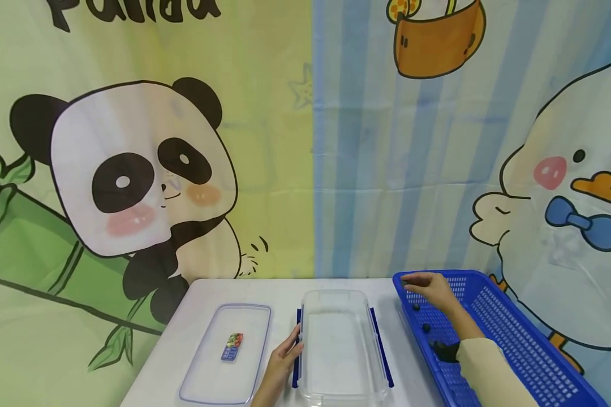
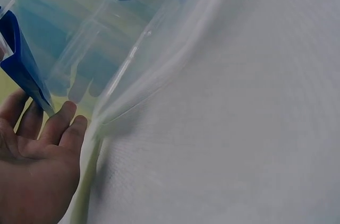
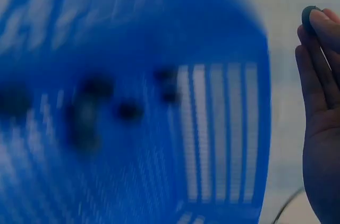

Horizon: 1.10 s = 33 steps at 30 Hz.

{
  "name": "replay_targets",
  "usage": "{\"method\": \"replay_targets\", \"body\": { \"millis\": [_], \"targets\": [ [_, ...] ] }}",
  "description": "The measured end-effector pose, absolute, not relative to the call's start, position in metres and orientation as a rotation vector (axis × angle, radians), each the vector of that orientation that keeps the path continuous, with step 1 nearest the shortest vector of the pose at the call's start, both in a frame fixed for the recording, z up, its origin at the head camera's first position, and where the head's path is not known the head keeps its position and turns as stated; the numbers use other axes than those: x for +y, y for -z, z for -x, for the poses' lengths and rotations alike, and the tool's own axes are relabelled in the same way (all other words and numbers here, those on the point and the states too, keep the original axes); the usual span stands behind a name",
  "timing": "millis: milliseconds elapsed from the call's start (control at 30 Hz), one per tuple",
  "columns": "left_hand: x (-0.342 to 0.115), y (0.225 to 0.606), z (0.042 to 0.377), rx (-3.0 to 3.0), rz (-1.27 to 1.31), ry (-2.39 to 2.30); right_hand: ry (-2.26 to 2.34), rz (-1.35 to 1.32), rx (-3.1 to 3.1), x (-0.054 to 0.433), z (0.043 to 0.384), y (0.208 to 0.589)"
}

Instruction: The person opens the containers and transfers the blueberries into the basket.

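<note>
A clear plastic box [image 1: 343, 345] with blue side latches stands mid-table. At its left side is my left hand [image 1: 280, 367], its relaxed fingers against the wall by the blue latch [image 2: 24, 62]. My right hand [image 1: 433, 291] is raised over the near-left rim area of the blue basket [image 1: 519, 345]. Between thumb and fingertips it pinches a small dark round piece [image 3: 308, 19], whose kind I cannot tell. Small dark round pieces [image 1: 426, 328] lie in the basket, and a larger dark item [image 1: 444, 351] is partly hidden by the right sleeve.
On the left of the white table lies a clear flat lid [image 1: 203, 370] with a colourful label [image 1: 232, 346]. The basket stands along the right side of the table. Behind the table hangs a printed curtain [image 1: 275, 169] with a panda and a white bird.
</note>
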<state>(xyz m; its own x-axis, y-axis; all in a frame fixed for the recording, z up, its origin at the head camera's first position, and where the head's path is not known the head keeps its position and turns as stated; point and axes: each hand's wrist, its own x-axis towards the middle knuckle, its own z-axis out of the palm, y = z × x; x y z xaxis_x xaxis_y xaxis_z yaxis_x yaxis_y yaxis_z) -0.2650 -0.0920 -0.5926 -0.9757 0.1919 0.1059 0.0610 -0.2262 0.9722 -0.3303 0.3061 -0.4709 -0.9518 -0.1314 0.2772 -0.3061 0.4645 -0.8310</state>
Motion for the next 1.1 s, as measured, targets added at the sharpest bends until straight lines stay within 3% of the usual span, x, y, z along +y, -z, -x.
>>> {"method": "replay_targets", "body": {
  "millis": [167, 300, 733, 1100],
  "targets": [
    [-0.100, 0.592, 0.266, 1.916, -0.309, -2.400, -1.429, -0.357, -2.598, 0.364, 0.310, 0.485],
    [-0.106, 0.590, 0.265, 1.907, -0.312, -2.418, -1.459, -0.281, -2.655, 0.384, 0.301, 0.500],
    [-0.111, 0.591, 0.261, 1.846, -0.309, -2.451, -1.572, -0.077, -2.772, 0.390, 0.292, 0.533],
    [-0.117, 0.591, 0.262, 1.679, -0.288, -2.522, -1.486, -0.187, -2.722, 0.394, 0.296, 0.526]
  ]
}}
